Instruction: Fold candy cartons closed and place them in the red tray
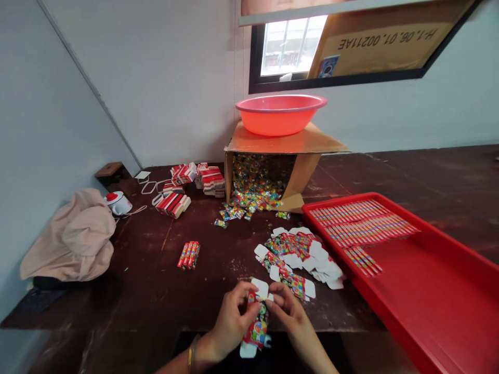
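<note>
A small red printed carton point(257, 327) with white flaps open at both ends is held up at the table's front edge. My left hand point(236, 314) grips its left side between thumb and fingers. At its top opening, the fingertips of my right hand point(288, 311) are pinched together by the white flap; whether they also hold a small packet, I cannot make out. Just beyond lies a heap of unfilled-looking flat cartons point(296, 246). Three or so closed red boxes point(189, 255) stand together to the left.
A cardboard box point(268, 143) on its side spills small colourful candy packets point(253, 200); a pink basin point(280, 117) sits on top. Rows of filled boxes lie in a red tray point(429, 291) at right. Bundled cartons point(173, 203), a white mug point(119, 203) and beige cloth point(74, 236) are at left.
</note>
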The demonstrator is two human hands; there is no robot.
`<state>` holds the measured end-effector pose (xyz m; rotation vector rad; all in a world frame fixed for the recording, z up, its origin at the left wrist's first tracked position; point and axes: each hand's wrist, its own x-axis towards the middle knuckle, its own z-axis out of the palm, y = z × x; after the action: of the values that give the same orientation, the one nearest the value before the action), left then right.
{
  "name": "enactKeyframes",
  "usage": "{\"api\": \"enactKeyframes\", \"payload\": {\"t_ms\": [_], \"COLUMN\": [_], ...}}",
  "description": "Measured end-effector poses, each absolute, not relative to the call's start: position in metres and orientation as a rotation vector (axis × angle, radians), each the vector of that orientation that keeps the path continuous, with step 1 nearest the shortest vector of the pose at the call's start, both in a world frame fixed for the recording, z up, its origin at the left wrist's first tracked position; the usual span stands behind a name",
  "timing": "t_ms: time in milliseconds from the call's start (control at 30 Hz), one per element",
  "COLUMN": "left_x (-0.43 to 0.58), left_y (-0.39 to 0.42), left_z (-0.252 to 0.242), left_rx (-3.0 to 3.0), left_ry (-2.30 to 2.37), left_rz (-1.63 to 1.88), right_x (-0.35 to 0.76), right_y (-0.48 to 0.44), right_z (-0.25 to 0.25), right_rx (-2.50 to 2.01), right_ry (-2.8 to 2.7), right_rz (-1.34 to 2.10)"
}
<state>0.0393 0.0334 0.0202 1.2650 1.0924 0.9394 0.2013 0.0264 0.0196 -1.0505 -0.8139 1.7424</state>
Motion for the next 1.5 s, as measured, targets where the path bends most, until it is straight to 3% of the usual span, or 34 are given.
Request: {"api": "enactKeyframes", "payload": {"t_ms": [167,333,500,633,767,1133,1367,1500], "left_x": [0.030,0.014,0.014,0.016,0.016,0.002,0.007,0.023], "left_y": [0.011,-0.005,-0.010,-0.009,-0.010,-0.014,-0.015,0.015], "left_z": [0.015,0.005,0.014,0.016,0.000,-0.032,-0.038,-0.011], "left_rx": [1.144,1.403,1.297,0.870,0.379,0.338,0.398,0.382], "left_ry": [1.020,1.004,1.125,1.130,0.875,0.527,0.566,0.629], "left_rz": [0.850,0.700,0.701,0.855,0.733,0.402,0.635,0.905], "right_x": [0.199,0.200,0.200,0.193,0.183,0.184,0.192,0.182], "right_y": [0.000,-0.018,0.000,0.013,0.005,0.003,0.004,0.014], "right_z": [0.002,-0.009,0.008,0.024,0.033,0.017,0.025,-0.010], "right_rx": [-1.007,-0.925,-0.953,-1.022,-1.037,-1.226,-1.051,-1.197], "right_ry": [-0.582,-0.476,-0.717,-1.264,-1.679,-1.907,-2.157,-1.805], "right_rz": [1.879,2.162,2.247,1.955,1.470,1.375,1.136,1.052]}}
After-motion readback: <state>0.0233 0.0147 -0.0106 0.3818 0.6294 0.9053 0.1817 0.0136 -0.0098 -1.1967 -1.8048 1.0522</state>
